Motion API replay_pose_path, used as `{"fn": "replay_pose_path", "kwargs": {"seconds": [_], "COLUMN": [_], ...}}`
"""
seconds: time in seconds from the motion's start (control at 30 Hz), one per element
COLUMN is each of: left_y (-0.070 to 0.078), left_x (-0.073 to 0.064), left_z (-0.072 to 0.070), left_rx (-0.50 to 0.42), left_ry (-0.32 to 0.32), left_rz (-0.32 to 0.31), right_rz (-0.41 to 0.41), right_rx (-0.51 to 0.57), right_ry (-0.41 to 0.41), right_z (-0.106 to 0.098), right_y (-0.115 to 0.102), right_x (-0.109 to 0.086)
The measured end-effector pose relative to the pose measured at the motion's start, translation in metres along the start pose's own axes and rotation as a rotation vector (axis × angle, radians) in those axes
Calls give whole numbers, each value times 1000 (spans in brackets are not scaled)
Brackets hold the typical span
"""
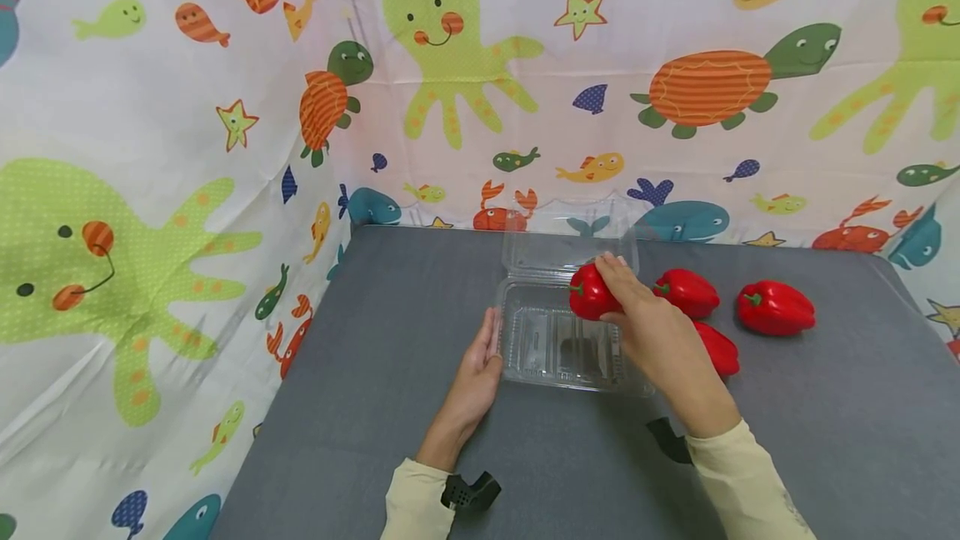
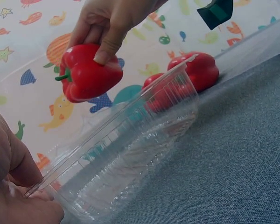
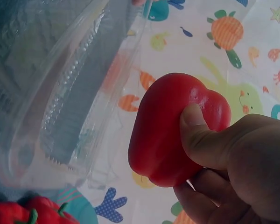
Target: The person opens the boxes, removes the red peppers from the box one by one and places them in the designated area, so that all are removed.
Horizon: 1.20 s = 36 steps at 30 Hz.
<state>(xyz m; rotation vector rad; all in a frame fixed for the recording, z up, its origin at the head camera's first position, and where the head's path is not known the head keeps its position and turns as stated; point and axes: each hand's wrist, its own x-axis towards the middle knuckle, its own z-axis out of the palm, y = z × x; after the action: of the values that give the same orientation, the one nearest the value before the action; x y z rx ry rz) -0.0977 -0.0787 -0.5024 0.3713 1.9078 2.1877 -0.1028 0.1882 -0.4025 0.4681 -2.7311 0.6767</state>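
Observation:
My right hand (image 1: pixel 660 336) grips a red bell pepper (image 1: pixel 591 292) by its sides, thumb on one face, fingers round the other. The pepper hangs above a clear plastic clamshell container (image 1: pixel 525 375), apart from it, its green stem pointing left in the head view. The container stands on the table with its lid (image 1: pixel 525 250) folded back. My left hand (image 1: pixel 474 373) pinches the container's left rim between thumb and fingers; the left wrist view shows this grip at the container's edge (image 2: pixel 60 175). In the right wrist view the thumb presses on the pepper (image 3: pixel 158 126).
To the container's right lie more red bell peppers: one at the back (image 1: pixel 687 293), one partly behind my right wrist (image 1: pixel 718 348), and one farther right (image 1: pixel 776 307). The grey table (image 1: pixel 360 340) meets a sea-animal printed curtain (image 1: pixel 465 182) at the back and left.

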Motion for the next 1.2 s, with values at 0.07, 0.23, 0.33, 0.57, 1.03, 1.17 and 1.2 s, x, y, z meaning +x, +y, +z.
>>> {"fn": "replay_pose_path", "kwargs": {"seconds": [0.07, 0.23, 0.33, 0.57, 1.03, 1.17, 1.2], "left_y": [0, 1, 1, 1, 2, 1, 1], "left_x": [0, 1, 0, -1, -1, 0, 0], "left_z": [1, 2, 3, 2, 2, 2, 2], "left_rx": [0, 0, -4, -6, 3, 9, 10], "left_ry": [-1, -8, -6, 12, 3, -1, -3], "left_rz": [-3, 6, 2, -10, -11, -11, -10], "right_rz": [-3, -2, 7, 57, 114, 131, 138], "right_rx": [-4, -8, -15, -27, -28, -25, -26], "right_ry": [13, 38, 39, 34, 63, 75, 77], "right_z": [-3, -13, -18, -29, -55, -61, -62], "right_y": [3, 9, 14, 22, 46, 56, 59], "right_x": [-1, -4, -6, -12, -29, -35, -36]}}
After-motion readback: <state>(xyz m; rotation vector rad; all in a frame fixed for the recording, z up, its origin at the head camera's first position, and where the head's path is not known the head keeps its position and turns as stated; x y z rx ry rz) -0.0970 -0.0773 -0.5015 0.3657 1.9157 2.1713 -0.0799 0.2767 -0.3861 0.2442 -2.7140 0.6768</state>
